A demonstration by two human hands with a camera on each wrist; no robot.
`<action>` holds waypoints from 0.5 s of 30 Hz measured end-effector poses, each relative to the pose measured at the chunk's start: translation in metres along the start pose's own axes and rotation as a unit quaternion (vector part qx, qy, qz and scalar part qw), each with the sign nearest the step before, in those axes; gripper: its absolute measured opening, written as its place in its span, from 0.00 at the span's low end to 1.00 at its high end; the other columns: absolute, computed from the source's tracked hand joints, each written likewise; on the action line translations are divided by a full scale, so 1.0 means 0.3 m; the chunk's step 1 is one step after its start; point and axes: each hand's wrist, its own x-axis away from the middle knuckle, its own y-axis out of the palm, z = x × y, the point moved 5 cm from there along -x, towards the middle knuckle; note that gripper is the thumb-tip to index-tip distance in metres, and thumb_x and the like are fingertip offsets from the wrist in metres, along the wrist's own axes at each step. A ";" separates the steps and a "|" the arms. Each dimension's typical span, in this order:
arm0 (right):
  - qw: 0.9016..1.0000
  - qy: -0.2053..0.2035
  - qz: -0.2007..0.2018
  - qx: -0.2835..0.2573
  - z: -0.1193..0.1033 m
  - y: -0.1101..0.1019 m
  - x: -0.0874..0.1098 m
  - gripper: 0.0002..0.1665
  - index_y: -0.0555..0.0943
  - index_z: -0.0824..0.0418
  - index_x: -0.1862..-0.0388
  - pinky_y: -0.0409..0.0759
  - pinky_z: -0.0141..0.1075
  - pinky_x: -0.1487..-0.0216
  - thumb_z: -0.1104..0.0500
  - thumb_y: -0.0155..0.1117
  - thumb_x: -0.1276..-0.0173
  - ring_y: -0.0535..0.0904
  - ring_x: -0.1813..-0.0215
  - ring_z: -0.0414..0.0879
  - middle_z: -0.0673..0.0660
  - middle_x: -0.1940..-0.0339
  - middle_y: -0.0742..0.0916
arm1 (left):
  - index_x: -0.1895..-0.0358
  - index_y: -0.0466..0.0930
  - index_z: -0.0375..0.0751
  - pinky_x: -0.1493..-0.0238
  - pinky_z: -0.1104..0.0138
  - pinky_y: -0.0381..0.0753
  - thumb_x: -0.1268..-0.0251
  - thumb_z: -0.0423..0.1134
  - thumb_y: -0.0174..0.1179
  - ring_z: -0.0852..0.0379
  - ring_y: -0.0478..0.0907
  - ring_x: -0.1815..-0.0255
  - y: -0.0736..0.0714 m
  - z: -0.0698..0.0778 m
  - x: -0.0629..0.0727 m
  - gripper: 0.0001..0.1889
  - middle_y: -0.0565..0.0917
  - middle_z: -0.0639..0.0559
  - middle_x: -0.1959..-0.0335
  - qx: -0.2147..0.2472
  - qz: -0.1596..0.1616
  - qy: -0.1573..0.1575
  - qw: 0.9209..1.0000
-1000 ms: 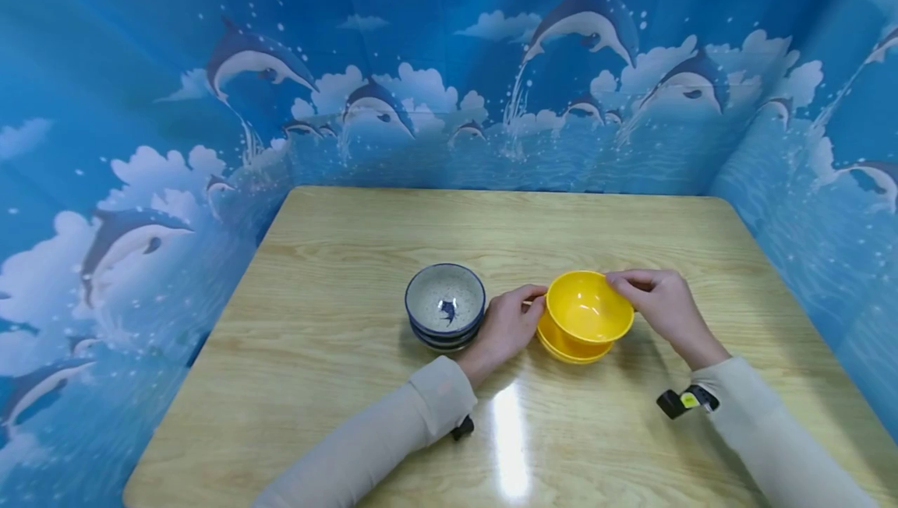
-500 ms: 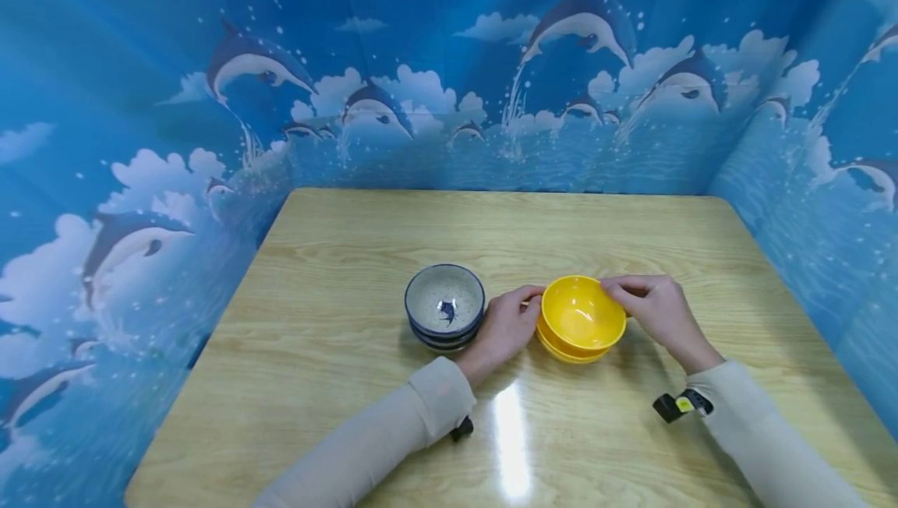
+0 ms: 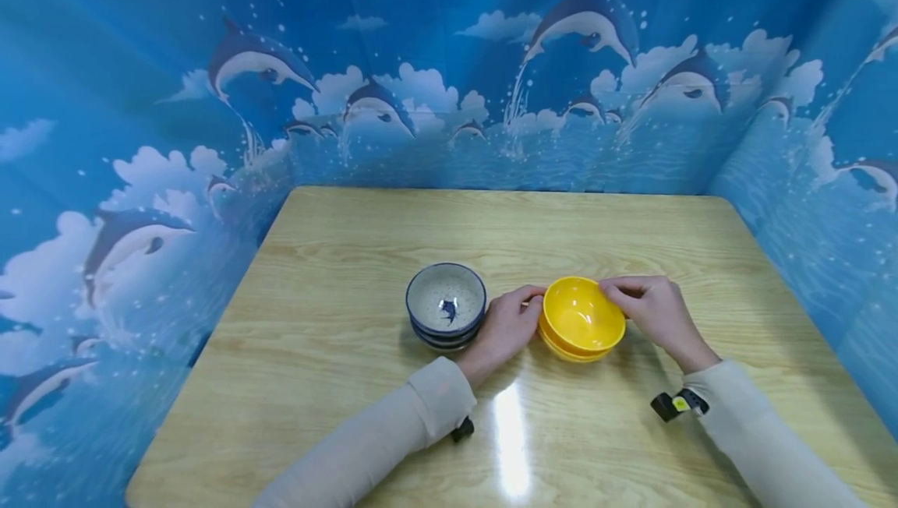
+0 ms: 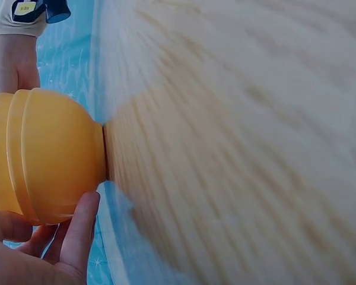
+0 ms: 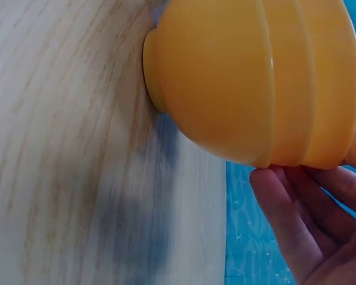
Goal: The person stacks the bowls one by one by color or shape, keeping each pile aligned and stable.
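Note:
Yellow bowls (image 3: 582, 313) stand nested in an upright stack; their stepped rims show in both wrist views. My left hand (image 3: 510, 326) holds the stack from its left side, with fingertips against the lower wall of the yellow bowls (image 4: 65, 154) in the left wrist view. On the other side, my right hand (image 3: 655, 313) pinches the top bowl's rim between thumb and fingers. In the right wrist view, the fingers (image 5: 285, 219) lie under the rims of the yellow bowls (image 5: 225, 77). Left of my left hand stands a stack of grey bowls (image 3: 445, 301) with blue rims.
Everything stands on a light wood-grain table (image 3: 337, 259). A blue dolphin-print curtain (image 3: 449, 40) hangs behind it and along both sides. Each wrist carries a small black camera, such as the right wrist camera (image 3: 666, 407). The grey stack is close beside my left forearm.
The right hand has lowered the top yellow bowl and shifted it slightly left, down into the bowls beneath. My left hand and the grey stack have stayed in place.

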 end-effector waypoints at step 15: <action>1.000 -0.003 0.007 0.025 -0.015 0.011 0.006 0.21 0.90 0.65 0.40 0.82 0.19 0.56 0.50 0.67 0.17 0.90 0.43 0.60 0.66 0.42 0.92 | 0.34 0.87 0.52 0.64 0.70 0.89 0.11 0.45 0.51 0.63 0.83 0.66 0.005 -0.007 0.005 0.18 0.91 0.52 0.44 0.051 -0.003 -0.006 0.999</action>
